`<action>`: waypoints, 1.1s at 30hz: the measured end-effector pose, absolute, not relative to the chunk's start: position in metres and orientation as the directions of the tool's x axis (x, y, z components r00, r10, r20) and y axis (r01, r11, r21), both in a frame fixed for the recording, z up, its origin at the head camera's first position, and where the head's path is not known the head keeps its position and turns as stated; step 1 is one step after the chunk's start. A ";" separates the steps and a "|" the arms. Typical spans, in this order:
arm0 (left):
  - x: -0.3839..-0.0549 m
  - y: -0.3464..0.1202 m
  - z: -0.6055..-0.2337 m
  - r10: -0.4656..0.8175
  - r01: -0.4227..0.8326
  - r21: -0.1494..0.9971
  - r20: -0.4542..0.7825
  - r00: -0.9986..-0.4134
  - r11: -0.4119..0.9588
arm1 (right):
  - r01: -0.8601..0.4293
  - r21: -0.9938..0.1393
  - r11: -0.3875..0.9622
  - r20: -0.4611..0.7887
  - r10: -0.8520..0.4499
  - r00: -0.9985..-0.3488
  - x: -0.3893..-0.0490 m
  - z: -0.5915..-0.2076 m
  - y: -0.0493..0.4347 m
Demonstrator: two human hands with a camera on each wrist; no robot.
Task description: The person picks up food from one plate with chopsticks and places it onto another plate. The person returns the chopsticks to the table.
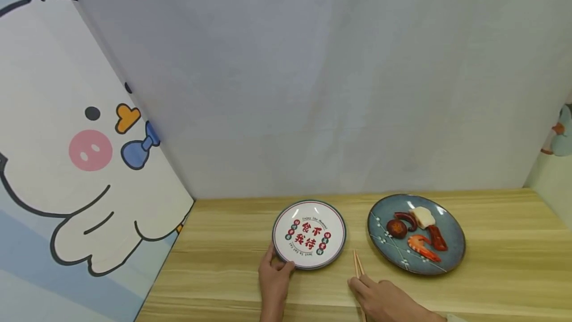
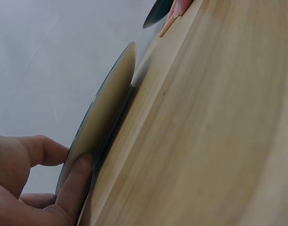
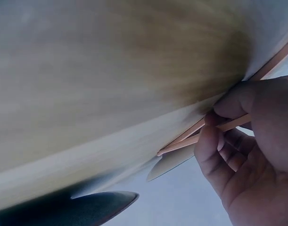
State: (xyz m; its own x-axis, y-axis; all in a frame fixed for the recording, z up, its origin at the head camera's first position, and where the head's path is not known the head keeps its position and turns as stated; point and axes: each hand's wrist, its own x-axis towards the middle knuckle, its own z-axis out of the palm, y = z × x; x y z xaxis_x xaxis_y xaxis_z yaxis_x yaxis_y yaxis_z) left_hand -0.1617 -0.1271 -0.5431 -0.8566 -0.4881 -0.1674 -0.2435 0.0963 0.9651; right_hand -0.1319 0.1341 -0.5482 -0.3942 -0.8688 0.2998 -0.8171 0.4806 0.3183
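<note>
A white plate [image 1: 295, 217] with a dark rim and red Chinese lettering lies on the wooden table. My left hand [image 1: 274, 273] pinches its near-left rim, thumb on the edge; the left wrist view shows fingers [image 2: 77, 186] against the plate's underside [image 2: 108, 101]. To the right, my right hand [image 1: 380, 298] holds a pair of chopsticks [image 1: 359, 264], their tips nearly together, between the two plates. Beyond them is a blue-grey plate [image 1: 389, 250] with a shrimp [image 1: 422, 247], a mushroom [image 1: 396, 228], a curled tentacle-like piece [image 1: 408, 219], a white piece [image 1: 422, 216] and a reddish-brown strip [image 1: 437, 238].
The wooden table [image 1: 214, 257] runs back to a pale grey curtain [image 1: 339, 88]. A panel with a cartoon duck [image 1: 89, 188] stands along the left side. At the far right is another printed panel [image 1: 558, 178].
</note>
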 end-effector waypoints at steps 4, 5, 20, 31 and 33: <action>-0.163 -0.127 -0.544 -0.490 -0.253 0.962 -0.174 -0.854 0.099 | -0.811 0.343 0.474 0.301 -0.873 -0.383 -0.133 -0.549 0.133; -0.163 -0.127 -0.544 -0.490 -0.251 0.963 -0.172 -0.854 0.100 | -0.810 0.350 0.472 0.305 -0.874 -0.378 -0.133 -0.549 0.133; -0.165 -0.127 -0.548 -0.481 -0.233 0.970 -0.171 -0.860 0.072 | -0.822 0.343 0.454 0.343 -0.876 -0.340 -0.137 -0.549 0.131; -0.164 -0.128 -0.549 -0.479 -0.233 0.970 -0.173 -0.861 0.069 | -0.823 0.346 0.450 0.346 -0.877 -0.334 -0.138 -0.548 0.132; -0.164 -0.127 -0.549 -0.479 -0.233 0.970 -0.173 -0.861 0.069 | -0.822 0.349 0.450 0.340 -0.878 -0.337 -0.138 -0.548 0.132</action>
State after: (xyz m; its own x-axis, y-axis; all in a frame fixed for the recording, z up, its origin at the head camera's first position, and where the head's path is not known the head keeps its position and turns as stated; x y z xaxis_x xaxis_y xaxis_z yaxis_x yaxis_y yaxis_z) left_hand -0.1639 -0.1274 -0.5486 -0.8607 -0.4789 -0.1728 -0.2331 0.0688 0.9700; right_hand -0.1381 0.1319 -0.5482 -0.3367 -0.8780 0.3402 -0.8220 0.4503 0.3487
